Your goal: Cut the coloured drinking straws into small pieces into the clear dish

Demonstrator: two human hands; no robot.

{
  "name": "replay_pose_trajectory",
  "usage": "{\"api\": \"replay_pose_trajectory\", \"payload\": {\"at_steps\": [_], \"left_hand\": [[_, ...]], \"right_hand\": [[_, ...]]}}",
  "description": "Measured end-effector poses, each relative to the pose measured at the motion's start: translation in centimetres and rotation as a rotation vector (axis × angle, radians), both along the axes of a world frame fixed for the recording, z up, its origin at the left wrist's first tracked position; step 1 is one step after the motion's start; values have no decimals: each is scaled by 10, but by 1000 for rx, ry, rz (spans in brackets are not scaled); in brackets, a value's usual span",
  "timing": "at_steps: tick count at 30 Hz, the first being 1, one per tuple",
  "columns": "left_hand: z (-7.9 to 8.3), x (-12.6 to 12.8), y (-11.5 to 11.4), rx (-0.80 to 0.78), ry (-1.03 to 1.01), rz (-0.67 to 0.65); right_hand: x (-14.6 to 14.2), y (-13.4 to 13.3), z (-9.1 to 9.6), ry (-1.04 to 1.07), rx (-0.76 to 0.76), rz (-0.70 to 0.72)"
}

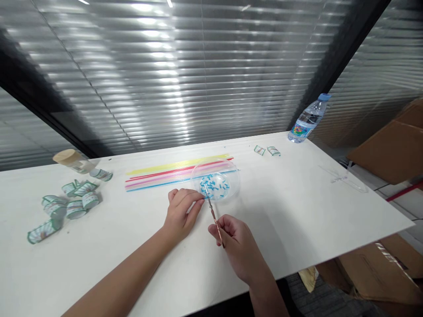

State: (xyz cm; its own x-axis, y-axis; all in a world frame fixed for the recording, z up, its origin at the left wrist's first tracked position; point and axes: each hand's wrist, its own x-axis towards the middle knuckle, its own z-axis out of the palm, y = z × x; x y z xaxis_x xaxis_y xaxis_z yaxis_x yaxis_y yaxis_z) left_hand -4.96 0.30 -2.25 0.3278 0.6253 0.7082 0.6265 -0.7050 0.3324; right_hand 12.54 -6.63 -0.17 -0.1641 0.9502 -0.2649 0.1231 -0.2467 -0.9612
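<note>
My right hand [239, 244] is closed around the handles of a small pair of scissors [213, 215], whose blades point up toward a clear round dish [231, 174]. Several short blue straw pieces [214, 185] lie in the dish. My left hand [181, 211] sits just left of the blades with its fingers pinched together near the dish's rim; what it pinches is too small to make out. Behind the dish lie long straws [158, 176] in yellow, red, pink and blue, side by side on the white table [297, 207].
Several small rolls with green-and-white labels [66, 204] are scattered at the left, beside a jar with a wooden lid [71, 159]. Two more rolls [267, 150] and a water bottle [307, 119] stand at the back right. Cardboard boxes [393, 145] sit past the table's right edge.
</note>
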Motion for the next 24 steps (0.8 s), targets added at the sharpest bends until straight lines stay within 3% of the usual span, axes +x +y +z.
{"api": "replay_pose_trajectory", "payload": {"at_steps": [24], "left_hand": [[1, 2, 1, 14, 12, 42]], "right_hand": [[-1, 1, 0, -13, 9, -17]]}}
